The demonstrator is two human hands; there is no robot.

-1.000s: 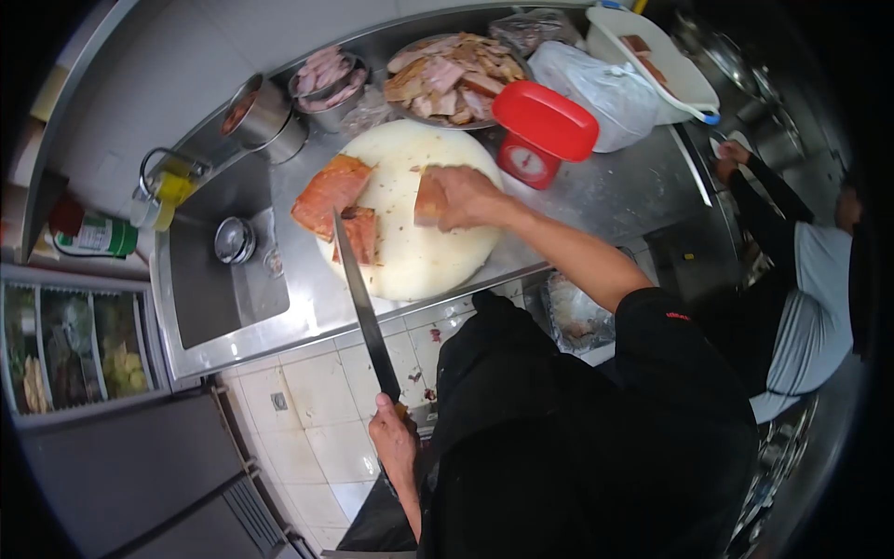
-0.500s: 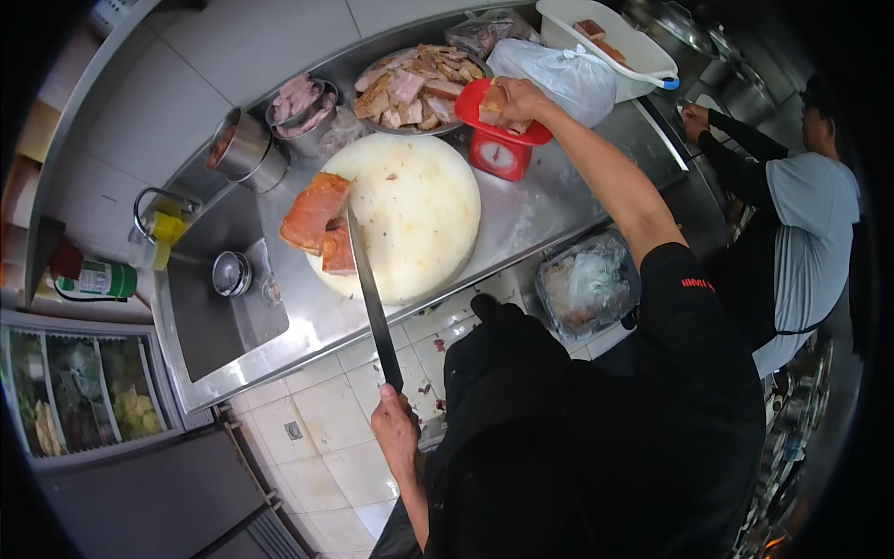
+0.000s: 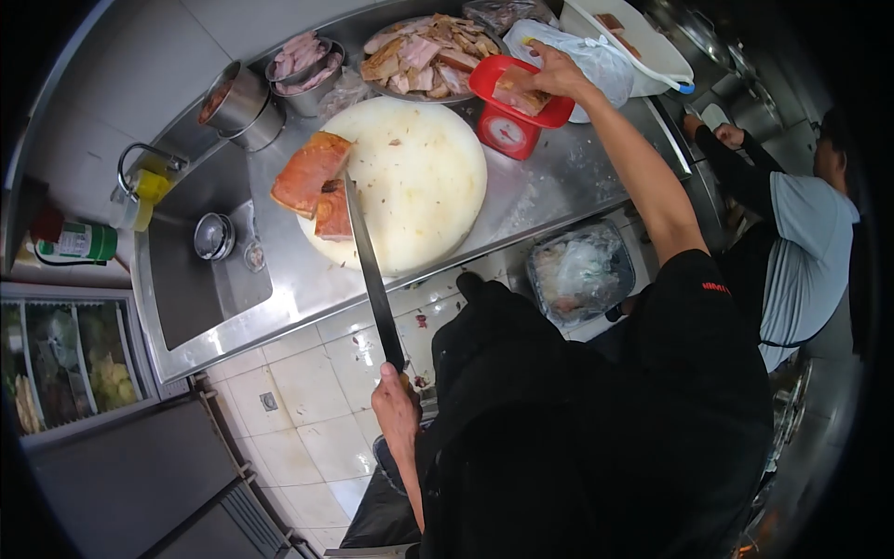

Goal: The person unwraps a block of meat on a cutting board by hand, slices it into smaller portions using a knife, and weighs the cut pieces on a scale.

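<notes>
My left hand [image 3: 398,410] is closed round the handle of a long knife [image 3: 374,289], whose tip lies by the meat on the round white board [image 3: 410,186]. Two pieces of reddish-brown meat, a larger one [image 3: 307,177] and a smaller one [image 3: 333,214], lie at the board's left edge. A cut piece of meat [image 3: 518,91] rests in the red tray of a kitchen scale [image 3: 504,132]. Over the tray's right side is my right hand [image 3: 556,73], fingers spread beside that piece; whether it touches the meat is unclear.
A platter heaped with sliced meat [image 3: 424,61] stands behind the board. Metal pots [image 3: 244,112] and a sink [image 3: 200,270] are to the left. A white bag [image 3: 582,56] and white basin [image 3: 656,61] stand behind the scale. A co-worker [image 3: 805,224] stands at the right.
My right hand has carried the cut piece from the board to the scale, and its fingers have now opened. The knife stays in my left hand. The view has shifted.
</notes>
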